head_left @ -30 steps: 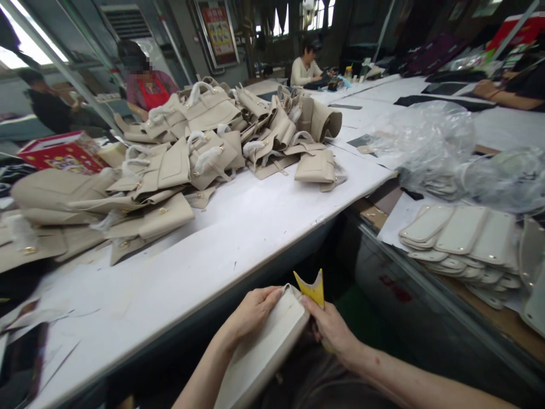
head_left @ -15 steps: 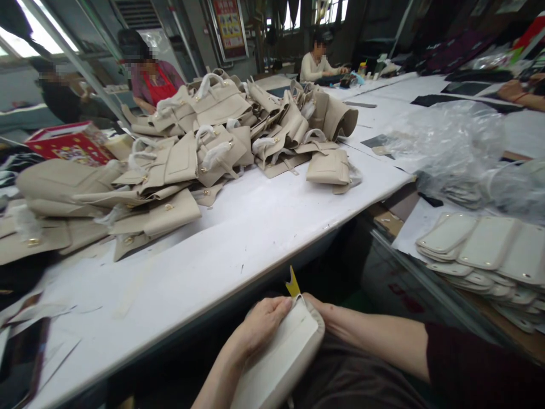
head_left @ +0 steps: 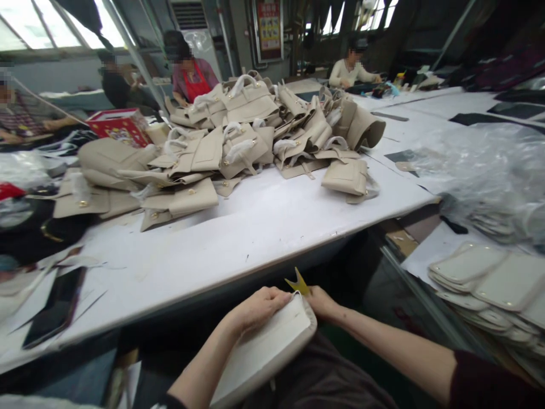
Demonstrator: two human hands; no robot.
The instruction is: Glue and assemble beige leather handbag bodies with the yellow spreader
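Over the person's lap, below the near edge of the table point(head_left: 183, 250), lies a white piece point(head_left: 264, 358) with a rounded rim, slanting up to the right. The left hand point(head_left: 258, 309) is clamped on its upper left edge, fingertips near the far corner. At that corner the right hand point(head_left: 322, 302) is closed on a yellow tool point(head_left: 299, 282), whose forked end sticks up just beyond the piece; most of its fingers are hidden. On the table to the left lies a phone point(head_left: 59, 298), dark side up. To the right, stacks of pale flaps point(head_left: 502, 278) rest on a lower surface, clear plastic point(head_left: 489, 170) heaped behind them. Farther over the table, a small bag point(head_left: 347, 177) lies just in front of a large pile of beige bags point(head_left: 251, 108), a red box point(head_left: 119, 126) to its left. Beyond sit co-workers, one in a red apron point(head_left: 196, 82), and a poster point(head_left: 269, 28) hangs behind.
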